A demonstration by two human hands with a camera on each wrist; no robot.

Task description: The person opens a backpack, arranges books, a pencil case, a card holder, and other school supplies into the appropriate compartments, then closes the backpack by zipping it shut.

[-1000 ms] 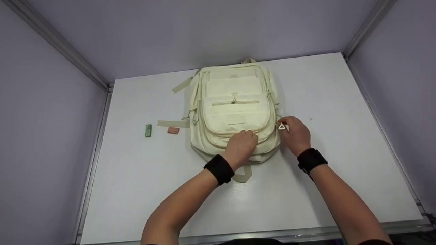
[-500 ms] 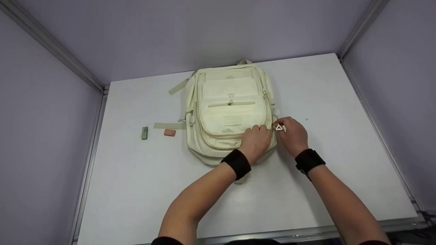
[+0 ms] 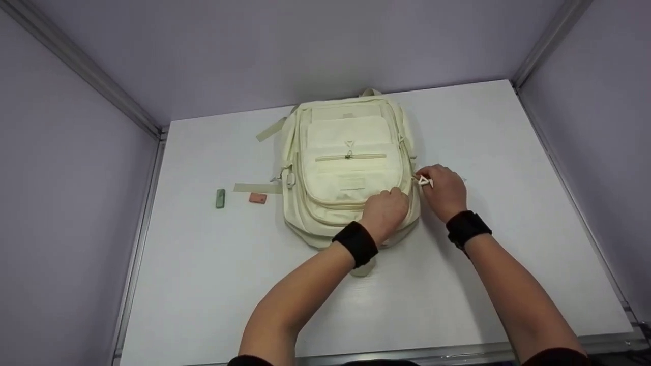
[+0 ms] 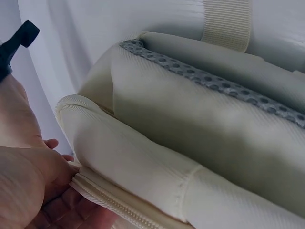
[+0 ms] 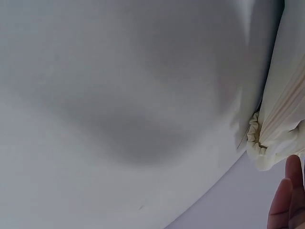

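A cream backpack (image 3: 351, 175) lies front side up on the white table. My left hand (image 3: 385, 213) grips the fabric along its lower right edge; the left wrist view shows those fingers curled at a zipper seam (image 4: 112, 200). Beside the bag's right side, my right hand (image 3: 445, 192) pinches a zipper pull, and its white triangular tag (image 3: 424, 181) hangs against the fingers. Only some fingertips (image 5: 293, 171) of that hand show in the right wrist view, close to gathered cream fabric (image 5: 259, 145).
Left of the bag lie a small green block-like item (image 3: 220, 198) and a small orange-red one (image 3: 258, 197). A loose strap (image 3: 257, 188) sticks out near them. Grey-lilac panels (image 3: 325, 46) wall in the back and sides of the white table (image 3: 203, 284).
My left hand has shifted right along the bag's lower edge, closer to the right hand. The right hand and the zipper pull have moved slightly up the bag's side.
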